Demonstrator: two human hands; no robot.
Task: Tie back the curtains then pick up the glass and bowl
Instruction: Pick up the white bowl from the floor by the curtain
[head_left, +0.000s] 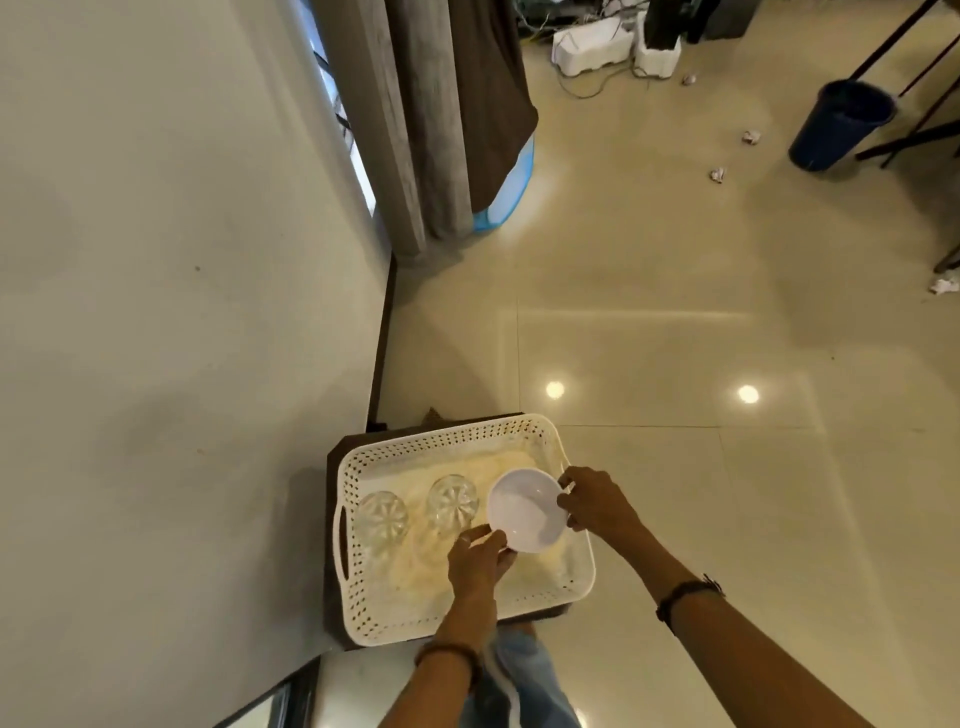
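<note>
- Both hands hold a white bowl (527, 509) over a white perforated tray (363, 597): left hand (478, 561) at its near rim, right hand (595, 501) at its right rim.
- Two clear glasses (382, 519) (452, 501) stand in the tray, left of the bowl.
- Curtains (426, 119) hang by the wall.
- A blue bin (836, 127) stands on the tiled floor (675, 260), far right.

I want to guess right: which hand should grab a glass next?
Probably left. The left hand is beside the nearer glass; the right hand holds the bowl's far rim.
</note>
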